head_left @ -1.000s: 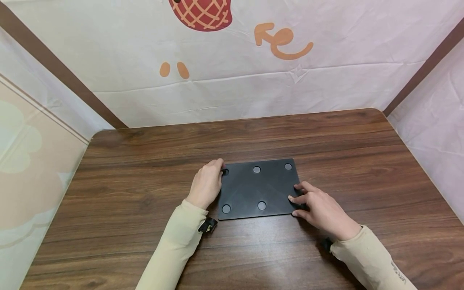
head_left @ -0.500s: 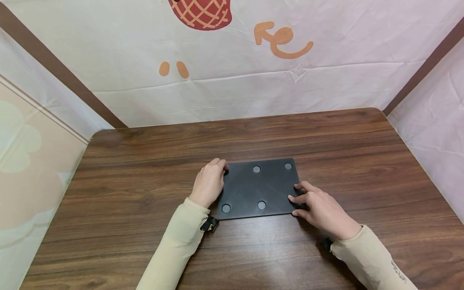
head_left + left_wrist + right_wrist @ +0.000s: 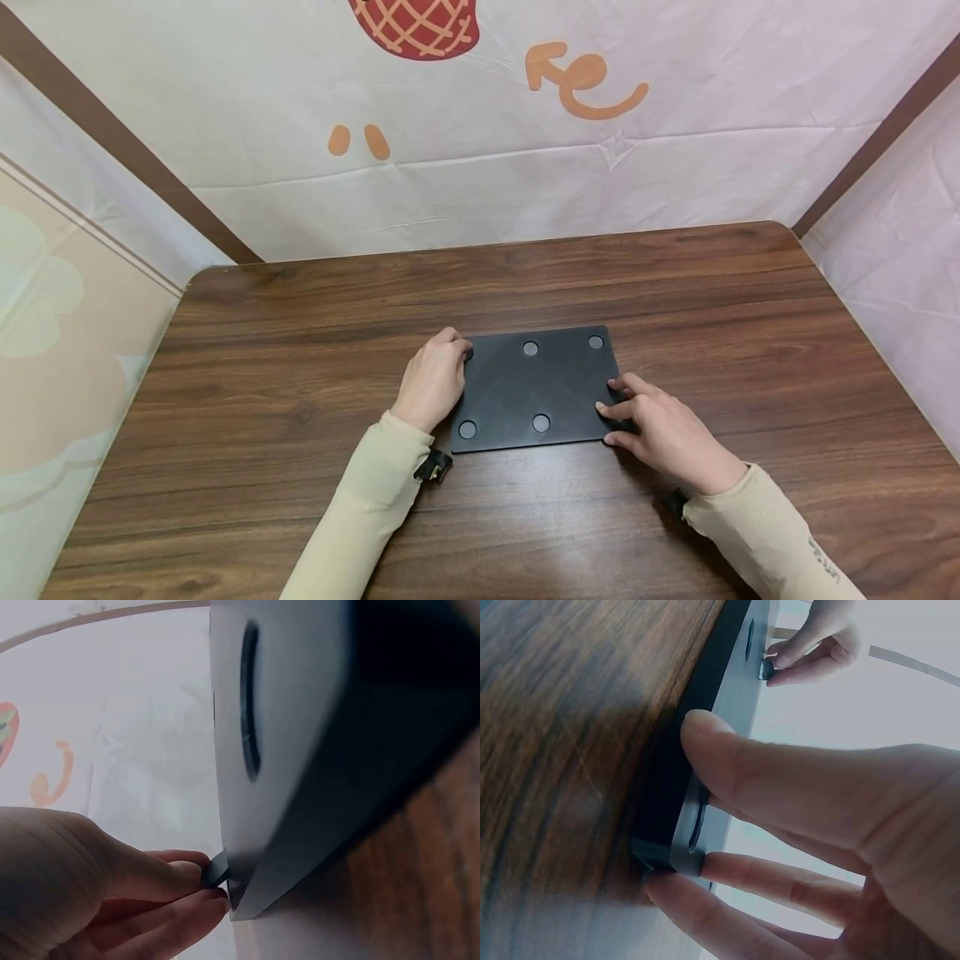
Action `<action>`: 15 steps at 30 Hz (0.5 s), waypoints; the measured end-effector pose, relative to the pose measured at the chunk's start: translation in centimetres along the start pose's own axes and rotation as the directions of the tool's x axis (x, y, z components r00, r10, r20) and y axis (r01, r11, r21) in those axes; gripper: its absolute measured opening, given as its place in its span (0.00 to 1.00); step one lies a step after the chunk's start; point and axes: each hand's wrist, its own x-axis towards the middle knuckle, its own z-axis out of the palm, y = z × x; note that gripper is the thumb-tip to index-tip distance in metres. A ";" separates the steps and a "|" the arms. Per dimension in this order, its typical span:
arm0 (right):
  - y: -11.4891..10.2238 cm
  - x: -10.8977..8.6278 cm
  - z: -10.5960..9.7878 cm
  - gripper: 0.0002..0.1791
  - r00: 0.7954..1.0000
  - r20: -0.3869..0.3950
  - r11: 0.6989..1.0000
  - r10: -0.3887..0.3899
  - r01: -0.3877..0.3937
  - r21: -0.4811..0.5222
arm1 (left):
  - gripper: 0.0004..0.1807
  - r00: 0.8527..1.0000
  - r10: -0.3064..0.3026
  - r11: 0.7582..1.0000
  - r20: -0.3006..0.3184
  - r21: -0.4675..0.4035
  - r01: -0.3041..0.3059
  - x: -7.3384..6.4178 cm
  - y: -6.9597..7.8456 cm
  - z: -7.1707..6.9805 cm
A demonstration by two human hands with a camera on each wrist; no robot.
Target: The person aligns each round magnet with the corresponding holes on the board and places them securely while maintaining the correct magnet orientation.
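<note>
A flat black rectangular panel (image 3: 536,385) lies on the table, with light grey round recesses along its near and far edges. At its far left corner my left hand (image 3: 431,379) pinches a small dark disc (image 3: 216,871) between thumb and fingers. The disc stands tilted against the panel's top face; how far it sits in the recess there is hidden. My right hand (image 3: 667,429) holds the panel's near right corner. Its thumb (image 3: 709,739) presses the near edge, while other fingers touch the top face and the right side. That hand covers the recess at this corner.
The brown wood-grain table (image 3: 300,367) extends around the panel on all sides. Behind its far edge hangs a white printed cloth (image 3: 480,200), with more cloth at the left and right. A small black device (image 3: 432,467) is strapped at the left wrist.
Over the last second my left hand has shifted slightly right, over the far left recess, and the disc has become less visible from above. My right hand and the panel stay in place.
</note>
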 end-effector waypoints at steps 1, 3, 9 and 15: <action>0.0 0.0 0.0 0.19 1.000 0.001 1.000 0.001 -0.001 0.000 | 0.10 1.000 0.000 1.000 0.008 0.000 0.000 -0.1 0.0 0.0; -0.1 0.0 0.0 0.19 1.000 0.002 1.000 0.004 -0.004 -0.001 | 0.11 1.000 0.006 1.000 0.024 0.003 -0.006 -0.2 0.1 0.0; -0.2 0.0 -0.1 0.19 1.000 0.013 1.000 0.012 -0.012 -0.009 | 0.15 0.997 0.037 0.998 0.067 0.043 -0.040 -0.5 0.2 -0.2; -0.2 0.0 -0.2 0.19 1.000 0.017 1.000 0.013 -0.012 -0.013 | 0.15 0.995 0.044 0.995 0.085 0.090 -0.052 -0.9 0.5 -0.4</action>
